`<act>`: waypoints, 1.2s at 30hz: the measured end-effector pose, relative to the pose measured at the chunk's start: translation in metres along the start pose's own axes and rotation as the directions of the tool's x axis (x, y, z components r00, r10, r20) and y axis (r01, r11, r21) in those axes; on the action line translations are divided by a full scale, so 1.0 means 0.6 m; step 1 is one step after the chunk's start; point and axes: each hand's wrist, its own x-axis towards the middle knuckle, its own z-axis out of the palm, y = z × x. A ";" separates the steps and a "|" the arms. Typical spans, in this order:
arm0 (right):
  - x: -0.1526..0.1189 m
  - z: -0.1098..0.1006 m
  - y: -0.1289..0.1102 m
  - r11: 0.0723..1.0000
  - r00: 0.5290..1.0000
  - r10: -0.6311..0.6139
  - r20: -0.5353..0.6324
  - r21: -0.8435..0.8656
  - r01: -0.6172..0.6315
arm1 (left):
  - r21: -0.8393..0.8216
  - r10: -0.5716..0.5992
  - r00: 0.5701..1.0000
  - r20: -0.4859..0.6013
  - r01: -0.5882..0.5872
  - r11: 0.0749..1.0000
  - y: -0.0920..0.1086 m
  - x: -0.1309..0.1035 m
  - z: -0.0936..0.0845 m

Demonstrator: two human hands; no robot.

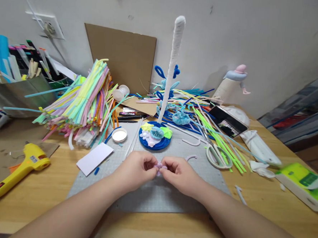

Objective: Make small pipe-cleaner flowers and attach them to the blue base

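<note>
My left hand (140, 168) and my right hand (181, 174) meet over the grey cutting mat (132, 200). Between their fingertips they pinch a small pale purple flower-like piece of pipe cleaner (160, 165), partly covered by the fingers. Just beyond it stands a round blue base (161, 145) bearing yellow, white, light blue and green fuzzy shapes. A tall white wrapped post (173, 59) rises behind that base, with blue looped pieces around it. A short pale purple pipe cleaner (191, 157) lies near my right hand.
At left are a yellow glue gun (29, 161), a white card (95, 159) and a big bundle of pipe cleaners (82, 96). Scissors (218, 156), loose green pipe cleaners (234, 156) and a phone (227, 121) lie at right. Cardboard (122, 55) leans against the wall.
</note>
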 end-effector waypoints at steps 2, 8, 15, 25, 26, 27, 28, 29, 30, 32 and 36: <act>-0.001 0.000 0.001 1.000 1.000 -0.008 0.020 -0.025 0.009 | 0.067 0.017 1.000 0.009 -0.018 0.998 0.003 -0.001 -0.004; -0.007 0.008 -0.001 0.995 0.999 -0.026 -0.024 -0.101 0.023 | 0.091 0.037 0.999 0.013 -0.038 0.995 0.006 -0.004 -0.004; -0.002 0.011 -0.003 0.999 0.990 0.008 -0.138 0.038 -0.002 | -0.148 -0.111 0.990 -0.083 0.098 0.984 0.006 0.001 0.009; 0.003 0.006 0.000 0.986 0.993 0.084 -0.086 0.151 -0.070 | -0.483 -0.192 0.981 0.029 0.182 0.856 0.009 0.009 0.006; 0.003 0.007 0.000 0.988 0.993 0.077 -0.085 0.138 -0.065 | -0.506 -0.205 0.978 0.032 0.193 0.841 0.007 0.010 0.007; 0.003 0.007 0.001 0.991 0.994 0.067 -0.091 0.122 -0.056 | -0.519 -0.213 0.977 0.034 0.199 0.831 0.005 0.010 0.008; 0.003 0.008 0.002 0.993 0.993 0.059 -0.102 0.104 -0.048 | -0.518 -0.212 0.977 0.036 0.199 0.832 0.002 0.011 0.010; 0.003 0.009 0.004 0.995 0.992 0.051 -0.113 0.087 -0.041 | -0.504 -0.202 0.979 0.034 0.192 0.842 -0.002 0.011 0.012; 0.003 0.010 0.006 0.997 0.991 0.042 -0.125 0.071 -0.034 | -0.480 -0.187 0.982 0.028 0.177 0.859 -0.005 0.010 0.015; 0.003 0.013 0.011 0.999 0.989 0.024 -0.145 0.035 -0.019 | -0.415 -0.151 0.988 0.005 0.140 0.899 -0.011 0.009 0.020; 0.003 0.017 0.015 1.000 0.984 0.021 -0.174 0.021 -0.018 | -0.325 -0.138 0.989 -0.043 0.117 0.938 -0.015 0.008 0.027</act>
